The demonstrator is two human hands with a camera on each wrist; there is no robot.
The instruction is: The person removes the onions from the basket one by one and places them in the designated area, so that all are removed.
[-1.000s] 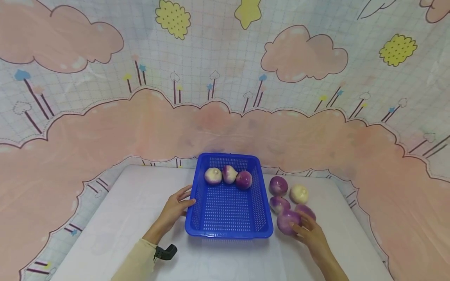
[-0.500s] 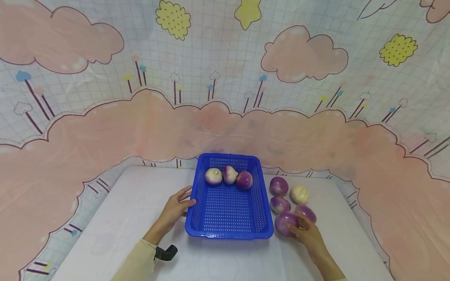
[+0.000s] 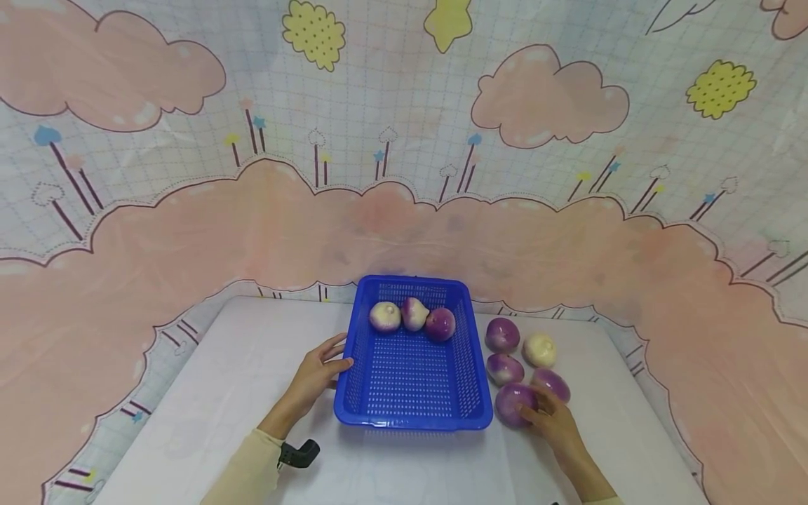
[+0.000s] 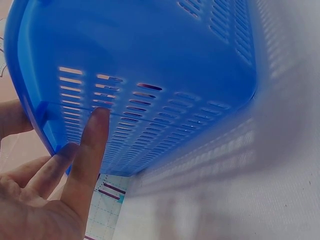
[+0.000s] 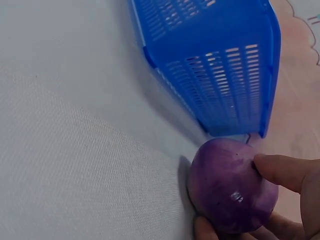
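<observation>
So the purple onion (image 3: 511, 401) sits just off the blue basket (image 3: 413, 379) at its 4 o'clock corner, right hand (image 3: 557, 422) curled round it, thumb one side, fingers the other. Shiny skin looks slick, and I'd guess it's firm and pretty light, so grab it across the fattest part. Left hand (image 3: 313, 370) pinches the basket's rim around 9 o'clock, thumb hooked over.

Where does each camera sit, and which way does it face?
Head-worn: forward and down at the blue basket; left hand, right hand and forearms show.
Left wrist-worn: towards the basket's side; left fingers show.
Right wrist-worn: towards a purple vegetable, basket beyond; right fingers show.
Head and right-wrist views both show that vegetable.
</observation>
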